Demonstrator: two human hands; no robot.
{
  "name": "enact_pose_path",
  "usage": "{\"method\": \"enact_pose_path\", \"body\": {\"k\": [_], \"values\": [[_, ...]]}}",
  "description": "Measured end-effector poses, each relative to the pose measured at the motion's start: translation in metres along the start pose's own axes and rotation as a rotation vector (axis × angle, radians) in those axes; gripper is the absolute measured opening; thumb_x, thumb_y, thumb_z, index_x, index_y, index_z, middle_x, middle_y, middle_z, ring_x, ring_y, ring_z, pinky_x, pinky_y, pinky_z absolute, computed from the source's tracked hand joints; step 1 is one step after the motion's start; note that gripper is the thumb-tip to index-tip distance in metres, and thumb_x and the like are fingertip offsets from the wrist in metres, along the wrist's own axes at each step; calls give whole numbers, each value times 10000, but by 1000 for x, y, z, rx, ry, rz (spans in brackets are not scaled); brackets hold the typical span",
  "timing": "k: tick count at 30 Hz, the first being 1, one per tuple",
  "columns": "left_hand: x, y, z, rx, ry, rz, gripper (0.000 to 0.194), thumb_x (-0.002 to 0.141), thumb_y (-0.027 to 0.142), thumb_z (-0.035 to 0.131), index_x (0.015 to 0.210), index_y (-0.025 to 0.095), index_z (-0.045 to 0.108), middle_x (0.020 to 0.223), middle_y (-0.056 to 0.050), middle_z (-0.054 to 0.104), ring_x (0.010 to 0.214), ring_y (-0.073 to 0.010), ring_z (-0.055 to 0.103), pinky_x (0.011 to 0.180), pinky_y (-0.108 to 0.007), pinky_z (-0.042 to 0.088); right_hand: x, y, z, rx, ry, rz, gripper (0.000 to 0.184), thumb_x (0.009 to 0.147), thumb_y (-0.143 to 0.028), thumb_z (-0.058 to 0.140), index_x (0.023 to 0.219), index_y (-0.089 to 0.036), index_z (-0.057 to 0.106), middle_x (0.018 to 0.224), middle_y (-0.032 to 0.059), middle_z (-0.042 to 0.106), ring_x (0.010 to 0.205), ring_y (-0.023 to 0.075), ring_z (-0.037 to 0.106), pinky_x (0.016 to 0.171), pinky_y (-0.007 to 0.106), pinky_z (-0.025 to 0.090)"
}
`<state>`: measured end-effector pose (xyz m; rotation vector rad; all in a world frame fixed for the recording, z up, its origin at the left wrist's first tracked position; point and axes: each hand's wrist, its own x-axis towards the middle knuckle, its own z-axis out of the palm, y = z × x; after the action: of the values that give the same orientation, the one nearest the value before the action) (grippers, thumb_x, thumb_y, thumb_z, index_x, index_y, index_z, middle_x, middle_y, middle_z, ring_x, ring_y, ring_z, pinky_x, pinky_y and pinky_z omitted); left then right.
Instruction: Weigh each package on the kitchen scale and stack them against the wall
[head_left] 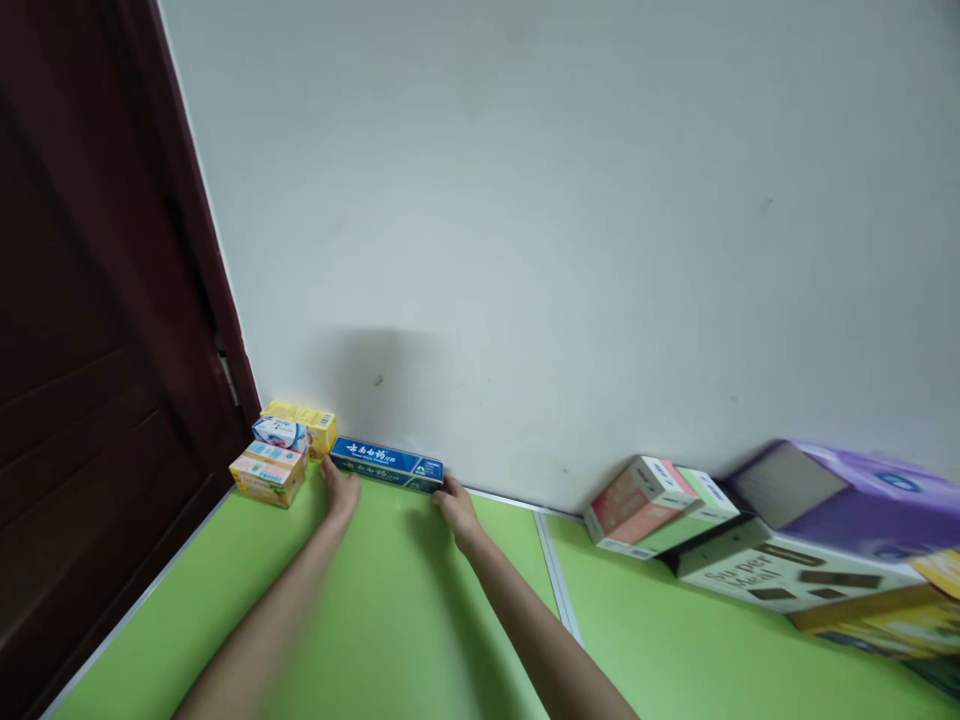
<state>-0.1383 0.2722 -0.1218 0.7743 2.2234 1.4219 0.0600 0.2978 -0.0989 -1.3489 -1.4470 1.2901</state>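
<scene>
A long blue toothpaste box (386, 462) lies flat on the green tabletop (367, 580), along the foot of the wall. My left hand (342, 492) holds its left end, with fingers partly hidden beside the neighbouring boxes. At the right end, my right hand (456, 508) grips the corner with thumb and fingers. Just left of the toothpaste box stands a group of small cartons: a yellow box (322, 428) against the wall, a white and blue box (280, 433), and a pink and yellow box (268, 474) in front.
On the right stand a pink and white box (637, 500), a green and white box (701, 510), a white "Super Meal" box (802, 580), a purple box (877, 500) and yellow packages (892, 620). A dark wooden door (97, 380) borders the left. A metal seam (556, 575) crosses the tabletop.
</scene>
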Motion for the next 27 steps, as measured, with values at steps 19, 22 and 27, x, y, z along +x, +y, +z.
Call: {"method": "enact_pose_path", "body": {"k": [19, 22, 27], "values": [[-205, -36, -92, -152, -453, -52, 788, 729, 65, 454, 1434, 248, 153, 1526, -69, 219, 1377, -221, 256, 1114, -390, 254, -194, 22, -101, 31, 109, 151, 652, 542, -206, 477, 1181, -194, 604, 1239, 78, 608, 1175, 298, 522, 1018, 451, 372], [-263, -41, -137, -113, -588, -25, 770, 783, 181, 461, 1447, 326, 99, 1547, 11, 124, 1399, -233, 170, 1127, -455, 182, -253, 16, -134, 32, 136, 171, 661, 559, -207, 517, 1216, -234, 589, 1265, 65, 591, 1195, 297, 510, 1045, 465, 346], [-329, -52, -189, -23, -646, -35, 790, 788, 280, 488, 1446, 384, 63, 1543, 56, 90, 1392, -271, 162, 1095, -515, 237, -347, 24, -157, 10, 135, 233, 660, 596, -236, 544, 1254, -276, 560, 1351, 61, 513, 1270, 307, 435, 1054, 480, 341]]}}
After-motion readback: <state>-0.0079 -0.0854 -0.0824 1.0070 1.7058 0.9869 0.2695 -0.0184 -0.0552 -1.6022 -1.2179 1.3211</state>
